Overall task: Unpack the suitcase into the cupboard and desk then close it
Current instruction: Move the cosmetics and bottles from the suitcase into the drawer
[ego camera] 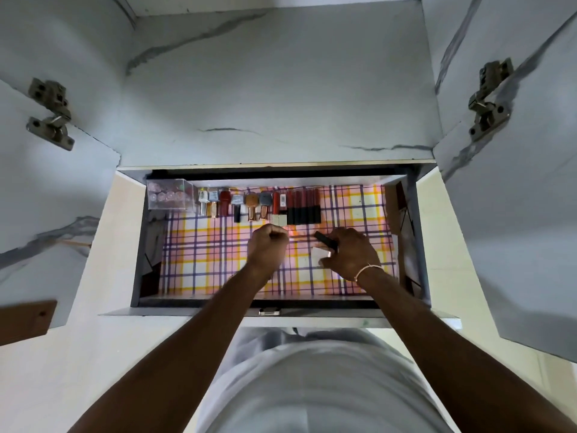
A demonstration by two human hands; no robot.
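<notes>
Plaid liner [203, 264], pink, yellow and purple, covers the floor of an open drawer [137, 245] pulled out below a marbled cupboard with both doors swung wide.

Left to right along the drawer's 12 o'clock wall:
- Clear box [167, 195], at 10 o'clock, holding small round pots.
- Bottles [237, 206], a row of small varnish-type items lying cap toward the person, side by side, apparently to keep them sorted and readable.
- Tubes [304, 206], red with black caps, packed touching, closing the row at about 1 o'clock.

Hands:
- Left hand [268, 245], centre of the drawer, just below the row's end; fingers curled into a fist. Whether it encloses anything cannot be told.
- Right hand [351, 253], at 3 o'clock of the left, clamped on a black tube [326, 239] angled toward the row, with a pale item [319, 254] under the palm; likely the next pieces to join the line.

Suitcase: not in view.
</notes>
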